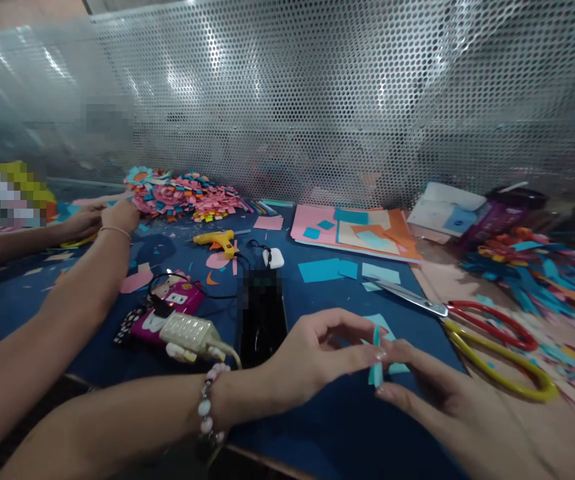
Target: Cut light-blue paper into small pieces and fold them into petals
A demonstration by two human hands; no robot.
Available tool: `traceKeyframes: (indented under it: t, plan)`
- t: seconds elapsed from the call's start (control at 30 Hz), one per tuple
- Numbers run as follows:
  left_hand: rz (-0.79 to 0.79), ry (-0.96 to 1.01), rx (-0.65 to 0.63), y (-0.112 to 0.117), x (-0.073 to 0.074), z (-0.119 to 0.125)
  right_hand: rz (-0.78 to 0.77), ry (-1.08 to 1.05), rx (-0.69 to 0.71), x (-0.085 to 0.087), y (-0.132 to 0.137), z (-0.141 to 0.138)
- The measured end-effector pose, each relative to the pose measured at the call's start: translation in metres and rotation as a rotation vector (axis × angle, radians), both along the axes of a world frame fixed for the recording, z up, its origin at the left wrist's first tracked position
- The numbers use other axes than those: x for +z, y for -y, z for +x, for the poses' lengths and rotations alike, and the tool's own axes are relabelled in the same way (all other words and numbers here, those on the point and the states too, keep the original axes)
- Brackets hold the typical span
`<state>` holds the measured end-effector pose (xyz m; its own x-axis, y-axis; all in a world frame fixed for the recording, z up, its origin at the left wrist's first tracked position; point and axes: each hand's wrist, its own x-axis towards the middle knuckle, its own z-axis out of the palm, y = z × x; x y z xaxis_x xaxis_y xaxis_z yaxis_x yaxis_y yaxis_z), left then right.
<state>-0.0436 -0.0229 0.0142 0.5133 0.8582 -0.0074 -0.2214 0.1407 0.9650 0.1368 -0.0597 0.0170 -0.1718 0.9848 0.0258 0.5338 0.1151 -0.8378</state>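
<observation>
Pinched between the thumb and fingers of my left hand [312, 353] is a small folded piece of light blue paper [376, 360], held upright above the blue table [327, 413]. From the other side, my right hand [442, 400] grips the same paper with its thumb and fingertips. Behind my fingers lie light blue paper pieces [385, 327], partly hidden. Large scissors [442, 312] with one red and one yellow handle rest just beyond my right hand, blades apart only slightly if at all. A black phone [263, 320] is beside my left hand.
At left, a co-worker's hands [120, 215] reach over the table. A yellow glue gun [220, 241], a purple power strip [167, 320] with cords, stacked coloured paper [317, 227] and a heap of paper flowers [182, 197] stand before the perforated metal panel [292, 100].
</observation>
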Motion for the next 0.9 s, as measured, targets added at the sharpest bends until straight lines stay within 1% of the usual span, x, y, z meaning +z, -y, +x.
traceKeyframes:
  t: [0.07,0.2,0.3,0.43,0.5,0.63,0.73,0.83,0.9]
  plan:
    - [-0.006,0.008,-0.010,-0.001,-0.001,0.001,0.003,0.014,0.009,0.000,0.000,0.002]
    - [-0.023,0.084,-0.009,-0.003,-0.003,0.002,0.003,-0.005,0.013,0.001,-0.001,0.004]
    - [-0.021,0.092,0.011,-0.005,-0.004,0.003,0.034,-0.045,-0.037,0.009,-0.001,0.001]
    - [-0.020,0.040,0.024,-0.006,-0.003,0.004,0.046,-0.063,-0.122,0.019,0.000,-0.001]
    - [-0.001,0.001,0.036,-0.006,-0.002,0.006,0.047,-0.059,-0.147,0.017,0.000,0.003]
    - [0.018,-0.065,0.055,-0.006,0.002,0.012,-0.028,-0.072,-0.153,0.003,-0.001,0.016]
    - [0.023,-0.118,0.057,-0.006,0.004,0.018,-0.093,-0.114,-0.103,-0.005,-0.003,0.024]
    - [0.016,-0.190,0.045,-0.005,0.005,0.026,-0.117,-0.137,-0.036,-0.007,-0.004,0.031]
    - [-0.009,-0.237,0.058,-0.004,0.005,0.032,-0.111,-0.135,-0.046,-0.008,-0.003,0.038]
